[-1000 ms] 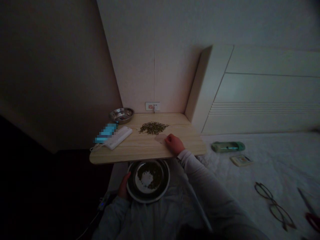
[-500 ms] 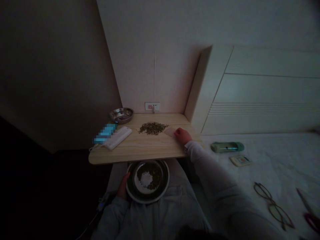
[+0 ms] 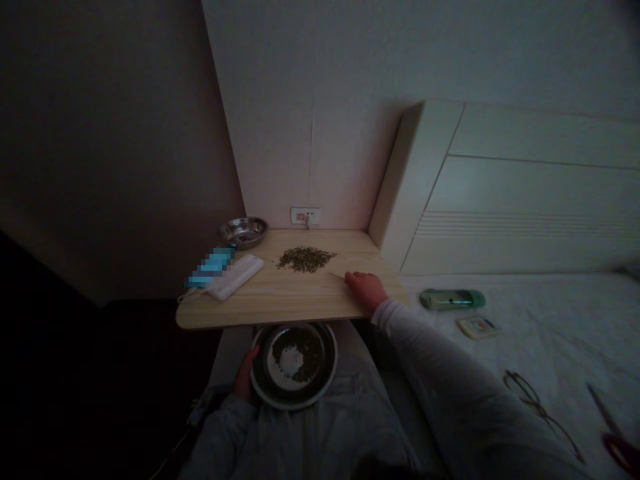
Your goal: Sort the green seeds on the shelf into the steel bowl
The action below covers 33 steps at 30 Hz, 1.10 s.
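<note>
My right hand is closed on a thin, pale flat piece, seen nearly edge-on, just above or on the wooden tabletop. The piece points left, toward a pile of small dark green grains or seeds, and sits a little in front of it. On my lap, under the table's front edge, rests a round bowl with green grains lying in a ring around its pale bottom. My left hand grips the bowl's left rim; its fingers are partly hidden beneath.
At the table's back left stands a shiny metal bowl, near a blurred blue-screened device and a white power strip. A wall socket is behind. On the bed lie a green bottle, a small packet, glasses and scissors.
My right hand has come slightly nearer to me, and the pale piece has turned from showing its flat face to nearly edge-on. My left hand still holds the bowl.
</note>
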Each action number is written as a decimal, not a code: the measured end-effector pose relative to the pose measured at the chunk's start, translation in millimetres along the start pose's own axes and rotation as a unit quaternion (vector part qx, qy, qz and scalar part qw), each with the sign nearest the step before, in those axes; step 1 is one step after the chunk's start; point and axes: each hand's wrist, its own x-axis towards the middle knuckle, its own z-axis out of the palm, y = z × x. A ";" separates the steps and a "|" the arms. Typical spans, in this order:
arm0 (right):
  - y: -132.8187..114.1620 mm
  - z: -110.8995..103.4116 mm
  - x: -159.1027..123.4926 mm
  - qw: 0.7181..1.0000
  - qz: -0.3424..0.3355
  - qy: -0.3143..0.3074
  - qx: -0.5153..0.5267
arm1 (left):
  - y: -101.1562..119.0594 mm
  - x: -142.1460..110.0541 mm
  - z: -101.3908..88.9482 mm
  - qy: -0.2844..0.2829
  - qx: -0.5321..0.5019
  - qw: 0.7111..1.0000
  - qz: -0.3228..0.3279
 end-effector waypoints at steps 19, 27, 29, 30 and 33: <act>25.5 5.0 39.8 0.999 0.051 -0.010 0.003 | -0.1 2.2 -1.6 -0.010 -0.012 1.000 -0.003; 36.5 6.9 53.2 0.996 0.076 0.002 0.046 | -1.4 4.8 -4.2 -0.035 -0.023 0.999 -0.032; 39.1 9.0 56.8 0.994 0.091 0.005 0.061 | -1.9 4.9 -4.6 -0.033 -0.020 0.999 -0.026; 40.3 10.1 58.4 0.993 0.096 0.008 0.070 | -1.9 4.2 -4.2 -0.031 -0.017 0.999 -0.021; 43.0 13.1 61.6 0.989 0.104 0.018 0.104 | -0.6 0.1 -1.5 -0.008 -0.002 1.000 0.005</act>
